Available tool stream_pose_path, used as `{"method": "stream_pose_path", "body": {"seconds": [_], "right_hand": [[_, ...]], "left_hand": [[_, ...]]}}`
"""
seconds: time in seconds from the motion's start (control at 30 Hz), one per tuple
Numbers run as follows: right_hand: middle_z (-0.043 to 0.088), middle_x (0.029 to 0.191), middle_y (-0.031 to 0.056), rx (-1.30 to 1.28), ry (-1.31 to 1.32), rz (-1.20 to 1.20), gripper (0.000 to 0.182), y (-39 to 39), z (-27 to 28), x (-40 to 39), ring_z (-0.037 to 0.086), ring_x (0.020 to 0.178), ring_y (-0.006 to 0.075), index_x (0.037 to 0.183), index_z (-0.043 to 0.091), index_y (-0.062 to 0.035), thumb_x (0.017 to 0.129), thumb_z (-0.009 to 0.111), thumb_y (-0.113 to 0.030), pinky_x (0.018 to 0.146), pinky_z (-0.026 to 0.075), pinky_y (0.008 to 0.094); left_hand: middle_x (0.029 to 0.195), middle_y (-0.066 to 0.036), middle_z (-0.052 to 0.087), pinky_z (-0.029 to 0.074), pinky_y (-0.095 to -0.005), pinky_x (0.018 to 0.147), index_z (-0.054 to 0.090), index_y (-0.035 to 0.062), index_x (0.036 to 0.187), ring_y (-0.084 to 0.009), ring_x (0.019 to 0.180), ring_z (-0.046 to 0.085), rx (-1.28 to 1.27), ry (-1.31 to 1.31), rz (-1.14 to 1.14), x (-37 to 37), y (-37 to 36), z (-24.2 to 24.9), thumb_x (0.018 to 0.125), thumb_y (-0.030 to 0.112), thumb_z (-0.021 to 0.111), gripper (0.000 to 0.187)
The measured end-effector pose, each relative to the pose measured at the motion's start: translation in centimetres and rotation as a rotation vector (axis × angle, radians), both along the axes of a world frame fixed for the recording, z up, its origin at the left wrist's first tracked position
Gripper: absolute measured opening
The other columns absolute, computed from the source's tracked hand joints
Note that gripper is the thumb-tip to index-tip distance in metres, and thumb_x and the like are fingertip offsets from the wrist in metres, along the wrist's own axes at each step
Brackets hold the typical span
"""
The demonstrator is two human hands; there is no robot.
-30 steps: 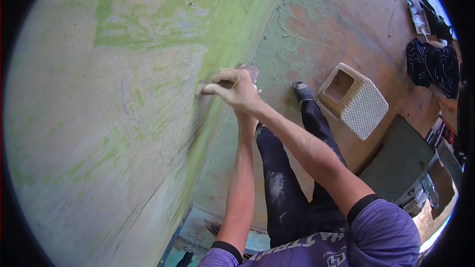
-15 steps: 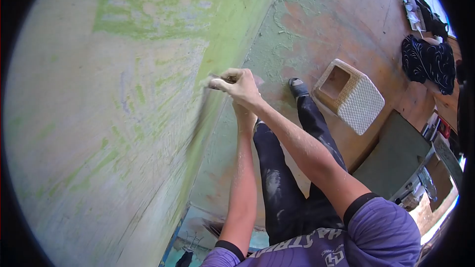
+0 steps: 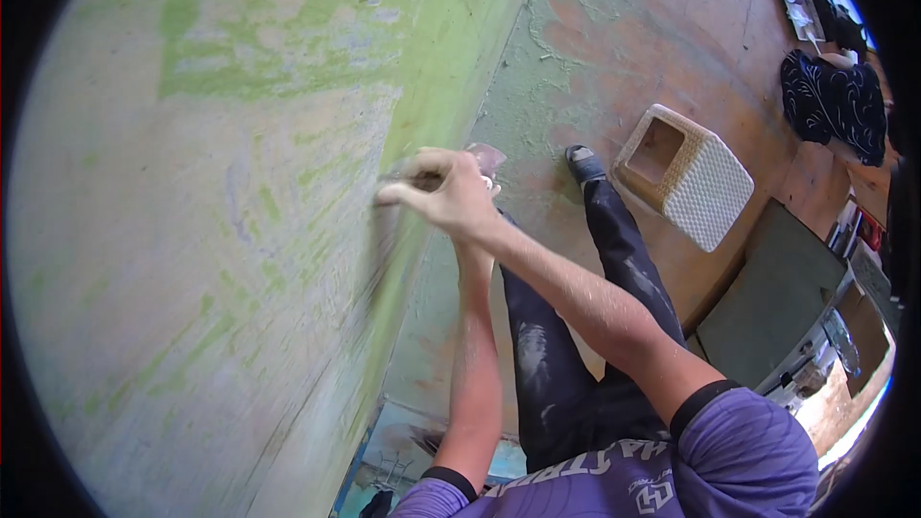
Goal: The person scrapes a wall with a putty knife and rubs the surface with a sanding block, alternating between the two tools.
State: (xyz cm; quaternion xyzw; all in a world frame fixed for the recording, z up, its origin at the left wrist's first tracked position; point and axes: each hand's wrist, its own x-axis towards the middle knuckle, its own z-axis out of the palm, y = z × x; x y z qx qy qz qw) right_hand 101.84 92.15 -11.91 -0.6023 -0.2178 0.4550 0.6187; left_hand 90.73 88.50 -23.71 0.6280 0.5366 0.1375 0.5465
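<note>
My right hand (image 3: 443,194) is closed against the painted wall (image 3: 288,182), its thumb and fingers pinching a thin, dark-edged piece blurred by motion; its exact kind does not show. Patches of green paint and pale scraped streaks cover the wall around it. Just behind and below my right wrist is my left hand (image 3: 474,251), mostly hidden. A flat, flared blade like a putty knife (image 3: 486,159) sticks up past the right hand, apparently held in the left fingers. Pale dust coats both forearms.
A white woven stool (image 3: 705,187) lies on its side on the floor (image 3: 576,58), which is strewn with green flakes. My feet stand close by. At the right are a dark panel (image 3: 772,293), a patterned dark cloth (image 3: 833,101) and assorted items.
My right hand has slid a little left and down along the wall. More of the flared blade now shows behind it. The view has shifted slightly.
</note>
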Motion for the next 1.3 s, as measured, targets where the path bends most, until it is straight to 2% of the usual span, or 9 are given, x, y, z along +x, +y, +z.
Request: {"method": "stream_pose_path", "body": {"seconds": [0.23, 0.37, 0.6, 0.83, 0.97, 1.03, 1.17, 1.2, 1.3], "right_hand": [[0.072, 0.077, 0.0083, -0.376, 0.038, 0.135, 0.033, -0.6, -4.9, 0.3, 0.062, 0.067, 0.0087, 0.079, 0.074, 0.0020, 0.078, 0.087, -0.029, 0.062, 0.049, 0.0285], [0.071, 0.076, 0.0059, -0.061, 0.127, -0.049, 0.029, -0.1, 0.2, -0.3, 0.062, 0.069, 0.0081, 0.082, 0.074, 0.0011, 0.079, 0.086, -0.025, 0.063, 0.049, 0.0266], [0.069, 0.072, 0.0020, -0.215, 0.131, 0.041, 0.031, -0.3, -5.5, 0.5, 0.060, 0.068, 0.0060, 0.078, 0.073, 0.0005, 0.079, 0.086, -0.028, 0.060, 0.047, 0.0245], [0.068, 0.067, 0.0021, -0.105, 0.083, -0.018, 0.035, 0.6, 0.5, 2.2, 0.060, 0.065, 0.0057, 0.077, 0.073, 0.0018, 0.079, 0.086, -0.031, 0.060, 0.047, 0.0242], [0.069, 0.071, 0.0013, -0.323, 0.124, 0.081, 0.035, 0.0, -8.2, 1.8, 0.060, 0.067, 0.0054, 0.080, 0.075, 0.0014, 0.080, 0.086, -0.032, 0.061, 0.048, 0.0248], [0.073, 0.076, 0.0076, -0.290, 0.112, 0.089, 0.039, 0.2, -8.0, 1.8, 0.066, 0.072, 0.0123, 0.086, 0.076, 0.0024, 0.078, 0.086, -0.035, 0.069, 0.053, 0.0285], [0.074, 0.080, 0.0104, -0.169, -0.015, 0.082, 0.041, 0.8, 1.7, 3.9, 0.069, 0.074, 0.0157, 0.090, 0.076, 0.0023, 0.079, 0.085, -0.036, 0.073, 0.055, 0.0313], [0.066, 0.067, 0.0007, -0.055, -0.017, 0.002, 0.037, 0.9, 3.0, 3.5, 0.057, 0.066, 0.0057, 0.080, 0.073, 0.0030, 0.079, 0.085, -0.032, 0.058, 0.045, 0.0253], [0.063, 0.065, -0.0003, -0.083, -0.028, 0.014, 0.038, 0.8, -0.4, 2.7, 0.055, 0.063, 0.0057, 0.077, 0.073, 0.0016, 0.079, 0.086, -0.034, 0.057, 0.044, 0.0254]], "left_hand": [[0.121, -0.015, 0.063, 0.054, -0.0413, 0.091, 0.052, 0.0057, 0.133, -0.0271, 0.115, 0.063, -0.031, 0.155, -0.082, -0.1, -1.9, -1.3, 0.099, 0.017, 0.057, 0.036], [0.120, -0.016, 0.064, 0.054, -0.0417, 0.090, 0.053, 0.0054, 0.132, -0.0282, 0.114, 0.064, -0.003, 0.000, 0.019, 0.7, -1.1, 2.4, 0.099, 0.018, 0.058, 0.035], [0.118, -0.017, 0.066, 0.053, -0.0423, 0.089, 0.055, 0.0050, 0.129, -0.0301, 0.113, 0.065, 0.001, 0.128, -0.058, 0.1, -1.1, -2.6, 0.099, 0.019, 0.058, 0.034], [0.116, -0.019, 0.068, 0.053, -0.0430, 0.088, 0.057, 0.0045, 0.127, -0.0320, 0.112, 0.066, 0.048, -0.072, 0.041, 2.0, 0.0, 1.0, 0.099, 0.020, 0.058, 0.033], [0.115, -0.019, 0.069, 0.053, -0.0433, 0.088, 0.058, 0.0042, 0.126, -0.0331, 0.112, 0.067, -0.032, 0.298, -0.230, 2.6, 0.1, -0.8, 0.098, 0.021, 0.058, 0.032], [0.132, -0.009, 0.060, 0.050, -0.0359, 0.093, 0.052, 0.0069, 0.137, -0.0201, 0.118, 0.060, -0.012, 0.272, -0.403, 2.5, 0.4, 0.2, 0.104, 0.015, 0.048, 0.034], [0.122, -0.020, 0.066, 0.052, -0.0450, 0.088, 0.051, 0.0064, 0.135, -0.0333, 0.114, 0.066, 0.078, -0.050, 0.049, 2.3, -0.7, -4.2, 0.100, 0.020, 0.056, 0.038], [0.122, -0.020, 0.066, 0.052, -0.0452, 0.088, 0.050, 0.0064, 0.136, -0.0335, 0.114, 0.065, 0.124, -0.085, 0.029, 2.0, -0.2, -3.7, 0.100, 0.020, 0.056, 0.039], [0.120, -0.018, 0.067, 0.051, -0.0436, 0.089, 0.052, 0.0064, 0.134, -0.0294, 0.112, 0.065, 0.225, -0.042, -0.071, 2.4, 1.0, -1.3, 0.100, 0.019, 0.055, 0.037]]}}
